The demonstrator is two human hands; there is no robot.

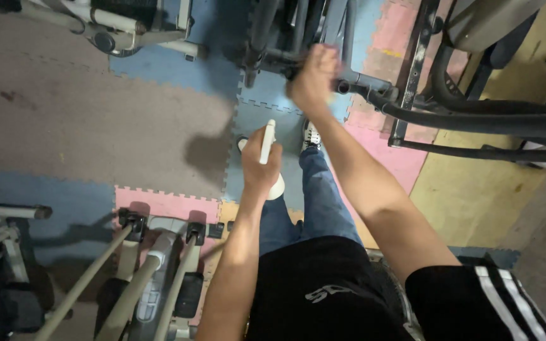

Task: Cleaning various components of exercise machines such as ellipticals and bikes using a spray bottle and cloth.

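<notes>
Right hand (314, 79): arm stretched forward and up, fingers curled into a fist, pressed against the dark metal frame (349, 79) of an exercise machine. The hand is motion-blurred; whether it grips a cloth or the bar itself cannot be told.

Left hand (260, 165): forearm raised from the elbow, fingers wrapped round a white spray bottle (268, 145). The bottle stands roughly upright, its slim white neck rising above the knuckles, its rounded base showing below the palm. No label is legible.

Position: the bottle sits below and slightly left of the right hand, well apart from it, over the blue-jeaned legs (311, 202).

Surroundings: interlocking foam floor mats (159, 113) in grey, blue, pink and yellow; a grey elliptical trainer (153, 278) at lower left.
</notes>
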